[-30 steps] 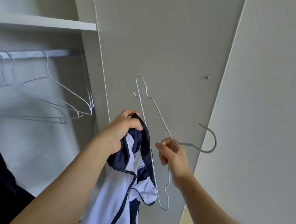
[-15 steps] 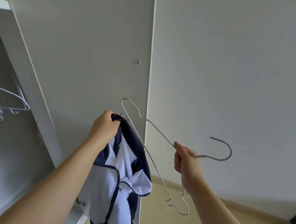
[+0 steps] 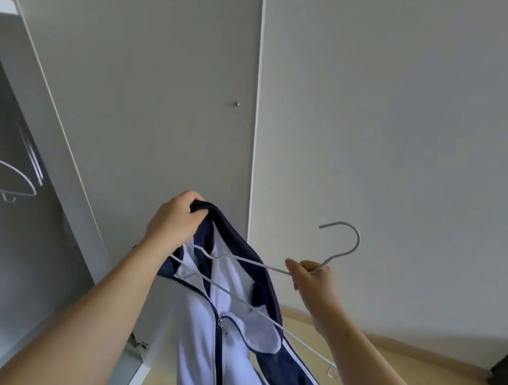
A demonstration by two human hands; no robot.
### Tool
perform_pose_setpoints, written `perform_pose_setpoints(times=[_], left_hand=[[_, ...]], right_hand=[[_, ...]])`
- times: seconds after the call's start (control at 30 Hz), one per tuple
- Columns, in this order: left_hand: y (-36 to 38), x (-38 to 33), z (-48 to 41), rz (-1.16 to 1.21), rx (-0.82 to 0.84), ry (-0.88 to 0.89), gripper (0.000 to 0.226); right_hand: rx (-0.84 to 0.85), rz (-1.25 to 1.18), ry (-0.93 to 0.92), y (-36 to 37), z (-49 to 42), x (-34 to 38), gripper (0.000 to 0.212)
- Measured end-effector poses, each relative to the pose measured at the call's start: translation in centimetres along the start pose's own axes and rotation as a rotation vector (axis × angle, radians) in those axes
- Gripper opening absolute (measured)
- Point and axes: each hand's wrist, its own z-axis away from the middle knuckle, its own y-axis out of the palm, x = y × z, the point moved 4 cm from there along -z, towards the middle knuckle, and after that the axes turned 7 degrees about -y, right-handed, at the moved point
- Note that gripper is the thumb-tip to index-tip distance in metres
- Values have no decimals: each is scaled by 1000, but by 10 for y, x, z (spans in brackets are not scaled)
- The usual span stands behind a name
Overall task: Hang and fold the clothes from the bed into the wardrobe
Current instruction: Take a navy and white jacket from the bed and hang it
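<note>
A white zip jacket with navy collar and sleeves hangs in front of me. My left hand grips its navy collar at the top. My right hand pinches a grey wire hanger at the base of its hook, the hook pointing up and right. One arm of the hanger reaches left into the jacket's neck opening, under the collar. The hanger's other end sticks out low on the right beside the sleeve.
The open wardrobe door stands straight ahead with a small knob. Bare wire hangers hang inside the wardrobe at far left. A grey wall fills the right, with pale floor below it.
The hanger has tipped flatter and its left arm has slid into the jacket's neck opening. My right hand has moved up and right; the left still grips the collar.
</note>
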Motion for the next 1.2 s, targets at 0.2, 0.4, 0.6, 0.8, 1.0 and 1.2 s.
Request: perform_pose_setpoints(times=[0.2, 0.4, 0.6, 0.8, 1.0, 1.2], left_hand=[[-18, 28, -6, -79, -74, -73, 5], [-55, 67, -5, -193, -184, -96, 9], [-98, 104, -2, -5, -179, -92, 14], [-125, 122, 17, 127, -95, -18, 16], [-134, 121, 44, 450, 106, 3, 29], [-170, 138, 46, -474, 43, 520, 24]], right_hand=[[-64, 70, -30, 10, -6, 18, 50], [-71, 75, 29, 47, 6, 26, 41], [52, 100, -38, 114, 21, 55, 42], [116, 74, 4, 186, 41, 72, 47], [219, -137, 49, 258, 69, 98, 48], [189, -131, -105, 261, 74, 130, 60]])
